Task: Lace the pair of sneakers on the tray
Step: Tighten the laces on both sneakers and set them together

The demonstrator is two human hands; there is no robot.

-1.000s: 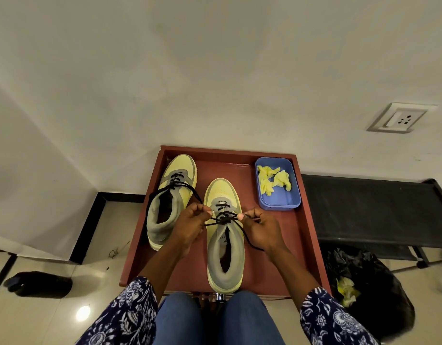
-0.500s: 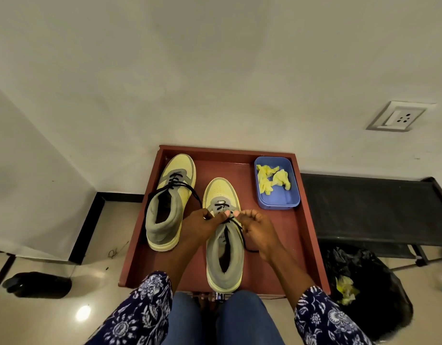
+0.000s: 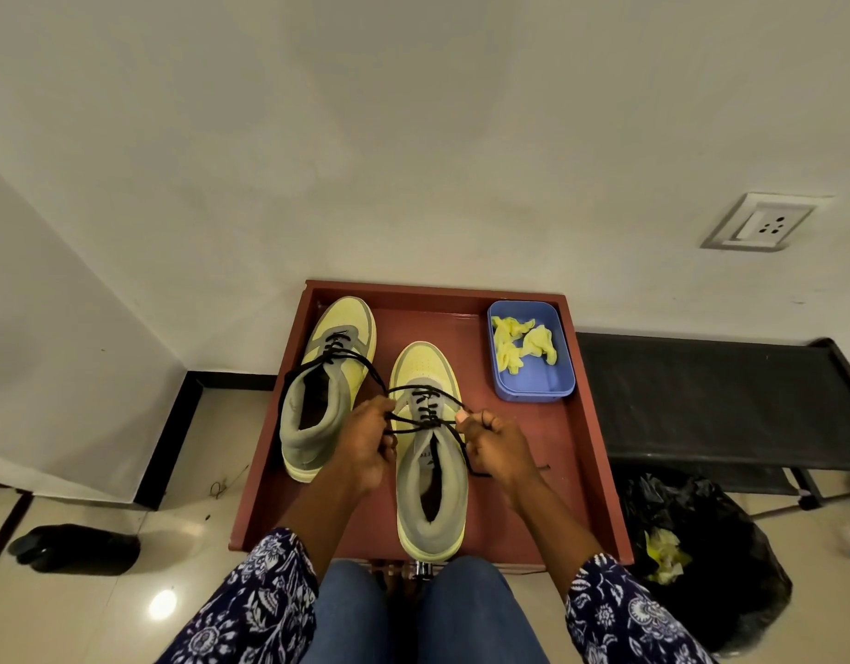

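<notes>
a: two yellow-and-grey sneakers on the red tray (image 3: 590,452), toes toward the wall. left sneaker (image 3: 324,385) near the tray's left rim, right sneaker (image 3: 430,452) in the middle, nearer the knees

b: both hands over the right sneaker?

a: yes. left hand (image 3: 365,443) curled round one strand of the black lace (image 3: 425,409), right hand (image 3: 494,445) pinching the other strand, pulled out to either side across the tongue

b: beyond the sneakers?

a: blue container (image 3: 533,388) with yellow scraps, far right corner of the tray
</notes>
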